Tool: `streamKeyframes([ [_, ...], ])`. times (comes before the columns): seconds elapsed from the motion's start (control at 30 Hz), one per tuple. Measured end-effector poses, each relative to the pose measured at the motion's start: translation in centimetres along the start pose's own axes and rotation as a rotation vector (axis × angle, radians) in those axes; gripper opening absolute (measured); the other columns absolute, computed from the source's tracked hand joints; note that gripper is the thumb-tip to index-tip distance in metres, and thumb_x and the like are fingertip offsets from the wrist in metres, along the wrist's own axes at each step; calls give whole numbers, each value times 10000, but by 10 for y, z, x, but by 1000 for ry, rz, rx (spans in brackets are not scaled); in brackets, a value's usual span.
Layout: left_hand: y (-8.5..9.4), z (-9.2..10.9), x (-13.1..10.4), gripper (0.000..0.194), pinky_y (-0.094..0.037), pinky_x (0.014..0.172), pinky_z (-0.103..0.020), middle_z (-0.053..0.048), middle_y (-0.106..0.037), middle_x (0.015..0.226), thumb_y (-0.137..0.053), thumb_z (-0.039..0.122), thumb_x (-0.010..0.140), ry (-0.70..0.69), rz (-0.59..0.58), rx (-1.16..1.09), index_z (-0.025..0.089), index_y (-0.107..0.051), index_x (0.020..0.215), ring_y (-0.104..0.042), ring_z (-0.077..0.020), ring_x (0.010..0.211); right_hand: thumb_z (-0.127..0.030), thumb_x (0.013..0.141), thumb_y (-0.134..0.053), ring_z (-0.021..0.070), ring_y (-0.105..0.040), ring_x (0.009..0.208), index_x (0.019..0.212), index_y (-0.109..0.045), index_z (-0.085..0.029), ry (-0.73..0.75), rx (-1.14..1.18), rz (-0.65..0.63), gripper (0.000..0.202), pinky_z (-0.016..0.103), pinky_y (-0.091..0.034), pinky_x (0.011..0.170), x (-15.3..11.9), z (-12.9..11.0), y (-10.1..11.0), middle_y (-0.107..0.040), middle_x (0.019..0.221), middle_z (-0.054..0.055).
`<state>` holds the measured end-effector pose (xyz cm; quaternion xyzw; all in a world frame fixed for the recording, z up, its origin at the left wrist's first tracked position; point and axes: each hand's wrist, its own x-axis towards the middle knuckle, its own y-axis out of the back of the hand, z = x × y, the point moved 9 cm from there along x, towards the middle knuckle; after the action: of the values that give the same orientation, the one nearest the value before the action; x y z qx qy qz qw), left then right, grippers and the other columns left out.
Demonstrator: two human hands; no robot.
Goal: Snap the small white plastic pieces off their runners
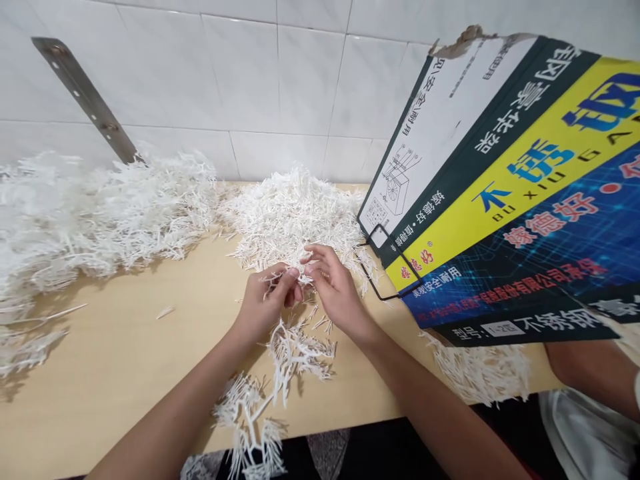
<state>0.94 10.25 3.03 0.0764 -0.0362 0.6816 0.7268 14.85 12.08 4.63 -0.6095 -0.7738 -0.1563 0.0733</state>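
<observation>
My left hand (pixel 273 293) is closed, thumb against fingers, on a white branched plastic piece (pixel 270 279) whose thin twigs poke out past the knuckles. Close beside it, my right hand (pixel 333 283) pinches at white bits of the same piece, with the other fingers bent. What lies exactly between its fingertips is small and partly hidden. Just behind both hands rises a heap of short white twigs (pixel 295 207). Below them on the table lie a white branched sprig (pixel 300 353) and another sprig (pixel 253 427) that reaches over the front edge.
A large pile of white branches (pixel 100 207) covers the back left of the wooden table (pixel 125 360). At right a printed cardboard box (pixel 500 187) leans in a black wire stand (pixel 395 263). Beyond it are more white twigs (pixel 485 370) and another person's arm (pixel 595 377).
</observation>
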Motion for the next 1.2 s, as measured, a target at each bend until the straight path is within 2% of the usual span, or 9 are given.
streamKeyframes([
  [0.13, 7, 12, -5, 430, -450, 618, -262, -16, -648, 630, -556, 472, 1020, -103, 98, 222, 189, -639, 706, -568, -135, 576, -432, 1018, -581, 224, -684, 1076, 1377, -589, -245, 51, -242, -44, 404, 328, -553, 822, -6, -7, -4, -653, 1382, 115],
  [0.27, 7, 12, -5, 405, -430, 597, -255, -5, -620, 623, -562, 453, 1021, -119, 84, 221, 188, -628, 721, -552, -128, 572, -426, 976, -661, 182, -678, 826, 1003, -744, -217, 42, -260, -29, 226, 279, -504, 685, -7, -7, -7, -760, 968, 50],
  [0.4, -1, 11, -6, 400, -448, 599, -256, -22, -655, 671, -566, 458, 1024, -83, 21, 59, 177, -658, 754, -571, -127, 595, -427, 990, -645, 146, -597, 616, 685, -669, -198, -43, 21, -8, 382, 282, -478, 625, -7, -2, -13, -642, 639, 4],
  [0.57, -14, 18, -11, 371, -426, 512, -252, -16, -671, 634, -591, 455, 1017, -89, -26, -26, 175, -652, 781, -541, -106, 485, -525, 963, -628, 157, -568, 488, 638, -551, -208, -246, 524, 9, 460, 309, -509, 530, -11, 20, -28, -533, 531, -15],
  [0.67, -15, 20, -14, 320, -480, 520, -271, -36, -732, 718, -610, 448, 1009, -81, -48, -145, 176, -647, 844, -585, -117, 484, -566, 887, -699, 134, -525, 443, 713, -544, -214, -370, 650, 190, 422, 279, -481, 456, -10, 45, -9, -553, 541, -26],
  [0.77, -14, 20, -13, 325, -525, 571, -291, -53, -748, 748, -623, 448, 1002, -55, -73, -186, 170, -646, 835, -629, -133, 526, -573, 876, -714, 104, -519, 465, 759, -525, -216, -316, 606, 324, 421, 244, -460, 449, -2, 49, 21, -626, 660, -10],
  [0.9, -2, 13, -6, 354, -501, 574, -269, -29, -715, 698, -627, 494, 991, -25, 56, -177, 179, -630, 829, -589, -116, 530, -482, 948, -674, 175, -690, 832, 1049, -655, -225, -84, 163, 224, 276, 264, -534, 589, 4, 16, 29, -728, 1129, 85],
  [1.0, 11, 14, -4, 357, -434, 496, -243, 6, -661, 649, -614, 524, 990, -61, 193, -133, 191, -623, 863, -519, -94, 477, -399, 993, -629, 241, -619, 1241, 1273, -649, -258, 74, -129, 163, 314, 327, -563, 846, -3, -11, 20, -659, 1367, 99],
  [1.2, 35, 16, -3, 306, -391, 432, -225, 46, -583, 625, -605, 523, 984, -72, 339, -153, 217, -601, 980, -482, -90, 449, -428, 999, -624, 195, -707, 922, 1094, -741, -217, 36, -134, -417, 259, 305, -516, 802, -21, -17, -34, -766, 1009, 36],
])
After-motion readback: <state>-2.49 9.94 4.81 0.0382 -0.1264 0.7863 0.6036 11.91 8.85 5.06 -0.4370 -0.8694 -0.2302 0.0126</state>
